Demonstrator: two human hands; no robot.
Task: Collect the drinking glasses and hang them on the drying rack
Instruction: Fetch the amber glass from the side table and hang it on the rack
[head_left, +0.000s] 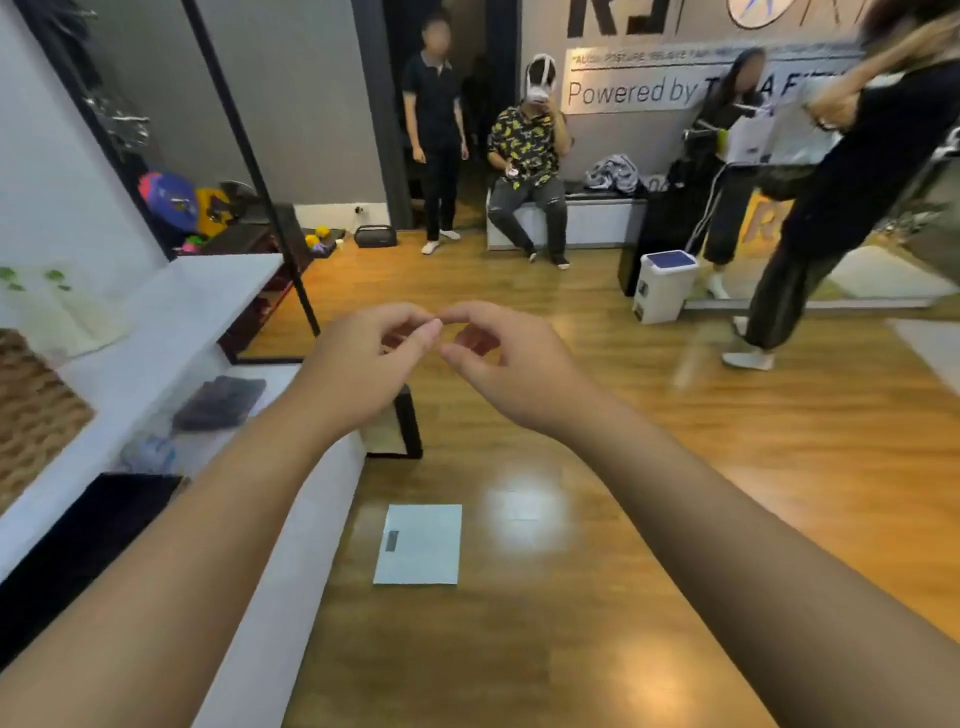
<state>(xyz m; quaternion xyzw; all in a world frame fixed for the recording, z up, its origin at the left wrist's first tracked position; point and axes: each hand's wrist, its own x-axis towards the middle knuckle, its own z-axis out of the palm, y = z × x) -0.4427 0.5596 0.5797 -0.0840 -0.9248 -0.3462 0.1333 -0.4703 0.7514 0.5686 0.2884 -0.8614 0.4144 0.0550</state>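
I am holding both arms out ahead of me over the glossy brown wooden floor (597, 613); my left hand (363, 364) and my right hand (514, 364) are meeting at the fingertips, each loosely curled, thumb and forefinger drawn together as if pinching; I cannot tell whether anything lies between them, and nothing shows there; neither hand is carrying a glass.

I am looking for the drinking glasses and the drying rack, and I am finding neither in view; so I cannot say which way they lie from my hands, nor which hand is nearer; I judge the collecting is not yet begun.

To my left the white stepped shelving unit (228, 275) is running alongside my left forearm, with a folded dark cloth (221, 402) lying on a lower step; a pale blue square sheet (418, 543) is lying flat on the floor between my forearms; a white lidded bin (665, 286) is standing well ahead to the right, near several people; if glassware is anywhere close, I am guessing the shelving side, nearer my left hand.
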